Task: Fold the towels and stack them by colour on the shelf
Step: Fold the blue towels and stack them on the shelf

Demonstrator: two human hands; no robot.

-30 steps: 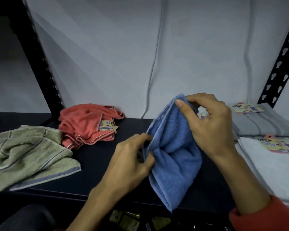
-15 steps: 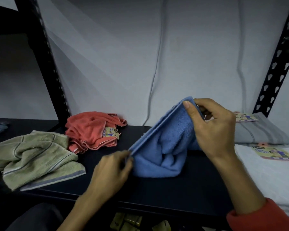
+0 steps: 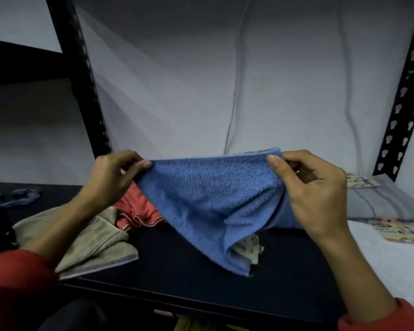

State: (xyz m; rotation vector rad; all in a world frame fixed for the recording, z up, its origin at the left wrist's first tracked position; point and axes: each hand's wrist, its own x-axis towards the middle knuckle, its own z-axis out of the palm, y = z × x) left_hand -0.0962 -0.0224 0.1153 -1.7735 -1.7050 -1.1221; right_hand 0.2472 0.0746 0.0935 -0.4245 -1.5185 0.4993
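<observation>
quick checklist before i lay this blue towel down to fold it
1. Left hand pinches a top corner of the blue towel: ok.
2. Right hand pinches the other top corner: ok.
3. Top edge stretched straight between the hands: ok.
4. Lower part hanging flat: not ok, it bunches to a point on the shelf.
5. Paper tag clear of the fold: not ok, tucked underneath.
6. A blue stack to place it on: cannot tell.

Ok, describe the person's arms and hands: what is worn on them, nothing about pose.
Both hands are bare: no gloves on the left hand or the right hand, and no watch or bracelet shows on either wrist. The forearms are uncovered up to red sleeves, pushed back, the left sleeve at the lower left edge and the right sleeve at the lower right corner. Fingernails are short and unpainted.
</observation>
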